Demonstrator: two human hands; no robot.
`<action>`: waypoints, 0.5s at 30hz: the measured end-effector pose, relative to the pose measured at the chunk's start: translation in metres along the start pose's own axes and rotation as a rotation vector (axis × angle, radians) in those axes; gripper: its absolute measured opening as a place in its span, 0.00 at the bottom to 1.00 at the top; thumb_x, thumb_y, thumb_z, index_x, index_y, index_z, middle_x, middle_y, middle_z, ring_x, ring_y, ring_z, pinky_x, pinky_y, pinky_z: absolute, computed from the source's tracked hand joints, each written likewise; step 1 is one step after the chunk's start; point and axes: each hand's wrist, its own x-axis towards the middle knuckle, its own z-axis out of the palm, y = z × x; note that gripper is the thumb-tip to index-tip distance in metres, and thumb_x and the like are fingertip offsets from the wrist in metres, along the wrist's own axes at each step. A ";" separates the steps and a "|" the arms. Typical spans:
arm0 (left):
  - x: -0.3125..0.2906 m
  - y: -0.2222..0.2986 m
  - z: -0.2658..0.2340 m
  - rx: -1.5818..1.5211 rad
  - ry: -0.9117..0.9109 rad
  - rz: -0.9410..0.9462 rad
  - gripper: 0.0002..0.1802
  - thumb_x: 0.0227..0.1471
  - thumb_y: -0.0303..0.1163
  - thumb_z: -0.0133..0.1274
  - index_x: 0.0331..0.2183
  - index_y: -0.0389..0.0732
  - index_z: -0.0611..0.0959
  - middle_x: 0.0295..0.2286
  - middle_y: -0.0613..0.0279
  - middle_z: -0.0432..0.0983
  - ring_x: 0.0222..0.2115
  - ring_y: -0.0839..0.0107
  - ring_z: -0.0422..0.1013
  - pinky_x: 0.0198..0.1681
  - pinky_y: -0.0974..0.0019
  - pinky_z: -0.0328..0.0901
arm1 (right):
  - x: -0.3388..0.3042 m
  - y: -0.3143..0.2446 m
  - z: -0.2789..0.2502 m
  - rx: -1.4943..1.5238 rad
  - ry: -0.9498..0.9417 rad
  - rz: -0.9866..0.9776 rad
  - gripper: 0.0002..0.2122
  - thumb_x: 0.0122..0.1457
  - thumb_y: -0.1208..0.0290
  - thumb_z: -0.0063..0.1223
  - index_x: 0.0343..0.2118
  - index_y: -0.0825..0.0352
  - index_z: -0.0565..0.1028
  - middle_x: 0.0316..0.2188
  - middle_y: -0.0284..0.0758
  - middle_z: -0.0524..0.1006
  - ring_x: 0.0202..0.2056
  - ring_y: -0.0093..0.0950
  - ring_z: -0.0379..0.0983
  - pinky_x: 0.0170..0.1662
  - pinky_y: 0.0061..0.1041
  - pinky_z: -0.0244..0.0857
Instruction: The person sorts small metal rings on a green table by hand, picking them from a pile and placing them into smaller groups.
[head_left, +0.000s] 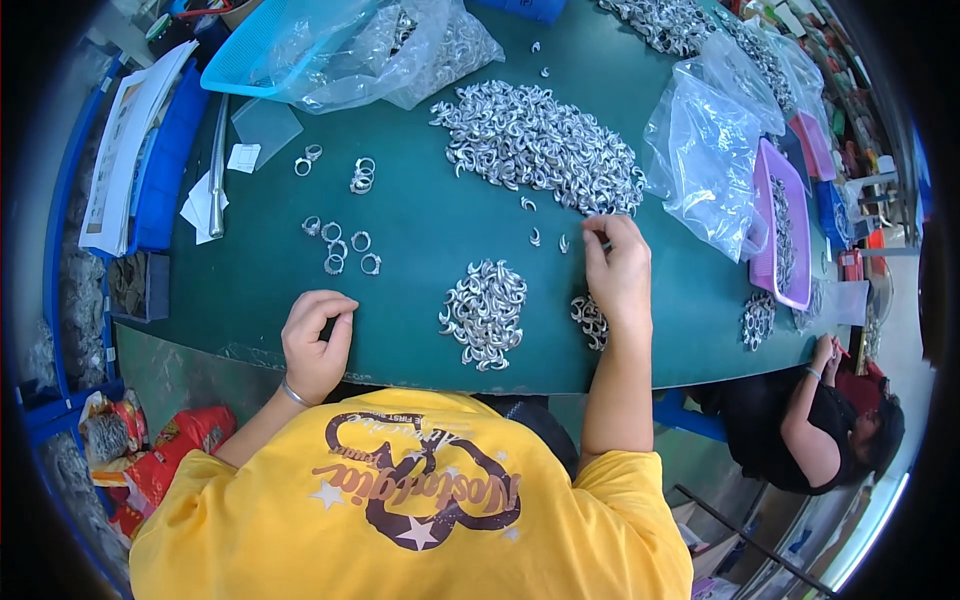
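My right hand [619, 268] reaches to the near right edge of a large heap of small curved silver metal pieces [540, 140]. Its thumb and fingertips are closed together there; anything between them is too small to tell. Close to those fingertips lie a few loose pieces [535, 237]. A smaller pile of curved pieces [485, 315] sits between my hands, and another cluster [590, 322] lies beside my right wrist, partly covered by it. My left hand [318, 342] rests curled near the table's front edge, its palm hidden. Several metal rings [361, 241] lie beyond it.
A turquoise basket [235, 75] with clear bags stands at the far left. Plastic bags [700, 150] and a pink tray [765, 220] of metal parts are on the right. Papers [130, 150] and a blue holder edge the left side. Another person [815, 430] sits at the right.
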 end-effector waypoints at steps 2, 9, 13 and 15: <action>-0.001 -0.001 0.001 -0.001 -0.008 0.009 0.05 0.48 0.18 0.55 0.30 0.36 0.83 0.31 0.55 0.77 0.33 0.60 0.73 0.38 0.65 0.68 | -0.003 0.002 0.008 -0.023 -0.089 -0.086 0.04 0.51 0.78 0.59 0.30 0.69 0.78 0.29 0.43 0.76 0.31 0.43 0.74 0.36 0.37 0.69; -0.001 -0.001 0.001 -0.009 -0.004 0.015 0.05 0.48 0.18 0.56 0.30 0.36 0.83 0.32 0.56 0.78 0.34 0.60 0.73 0.38 0.64 0.68 | -0.017 -0.022 0.007 0.019 -0.203 0.089 0.04 0.49 0.78 0.60 0.28 0.70 0.78 0.26 0.43 0.77 0.28 0.40 0.76 0.34 0.34 0.71; -0.002 -0.003 -0.001 0.003 -0.006 0.006 0.05 0.48 0.18 0.56 0.30 0.37 0.83 0.32 0.56 0.78 0.34 0.60 0.73 0.38 0.64 0.68 | -0.021 -0.041 0.006 0.238 -0.316 0.168 0.03 0.50 0.79 0.58 0.29 0.72 0.78 0.26 0.44 0.79 0.27 0.38 0.77 0.33 0.31 0.71; -0.002 -0.003 -0.002 0.005 -0.005 0.007 0.05 0.48 0.18 0.56 0.30 0.36 0.83 0.32 0.56 0.78 0.34 0.60 0.73 0.38 0.64 0.68 | -0.019 -0.037 0.006 0.406 -0.375 0.264 0.04 0.52 0.78 0.59 0.29 0.72 0.78 0.27 0.45 0.79 0.28 0.39 0.77 0.33 0.30 0.71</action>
